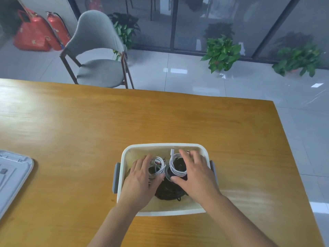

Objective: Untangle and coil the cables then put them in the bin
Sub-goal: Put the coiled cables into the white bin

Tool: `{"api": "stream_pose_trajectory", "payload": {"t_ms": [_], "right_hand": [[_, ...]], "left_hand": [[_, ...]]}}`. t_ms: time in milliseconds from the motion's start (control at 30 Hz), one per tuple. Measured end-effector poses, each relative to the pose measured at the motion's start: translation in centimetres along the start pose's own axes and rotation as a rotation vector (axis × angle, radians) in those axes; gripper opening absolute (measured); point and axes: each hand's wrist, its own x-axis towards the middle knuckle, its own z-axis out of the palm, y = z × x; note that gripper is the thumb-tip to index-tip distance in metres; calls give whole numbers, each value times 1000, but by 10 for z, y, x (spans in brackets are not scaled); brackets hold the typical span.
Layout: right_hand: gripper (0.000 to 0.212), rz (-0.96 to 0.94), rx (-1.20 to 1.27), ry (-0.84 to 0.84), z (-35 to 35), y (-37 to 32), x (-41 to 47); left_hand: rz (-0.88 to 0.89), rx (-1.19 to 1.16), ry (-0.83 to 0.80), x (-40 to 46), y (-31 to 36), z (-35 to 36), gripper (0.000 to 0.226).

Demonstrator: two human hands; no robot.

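My left hand (pixel 140 177) and right hand (pixel 194 172) lie with fingers spread flat on two white coils (pixel 175 165) atop a black coil (pixel 168 190) in the bin (pixel 124 157), lower centre of frame; I judge this the final tuck-in, so next I lift clear.

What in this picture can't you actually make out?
Head view only:
- Bottom of the bin: hidden by both hands and the coils.
- Black cable: partly under the left hand and right hand; its ends are unseen.
- Grey tray: cut off by the left edge.
- Plug types on the white coils: too small to tell.
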Motion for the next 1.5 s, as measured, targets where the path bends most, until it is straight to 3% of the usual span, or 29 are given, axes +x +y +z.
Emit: {"api": "stream_pose_trajectory", "payload": {"t_ms": [167, 467, 800, 1033, 1300, 1500], "right_hand": [[78, -79, -72, 198, 17, -2, -12], [77, -118, -144, 1, 53, 1, -18], [90, -87, -208, -210, 59, -1, 4], [95, -61, -206, -247, 51, -7, 3], [91, 7, -55, -245, 33, -6, -19], [85, -38, 21, -138, 12, -6, -41]], "left_hand": [[27, 54, 67, 3, 8, 9, 71], [68, 381, -58, -6, 10, 30, 68], [-34, 398, -268, 5, 12, 36, 73], [-72, 432, -337, 9, 20, 30, 79], [-3, 414, -218, -5, 25, 16, 82], [79, 359, -39, -18, 29, 7, 88]]}}
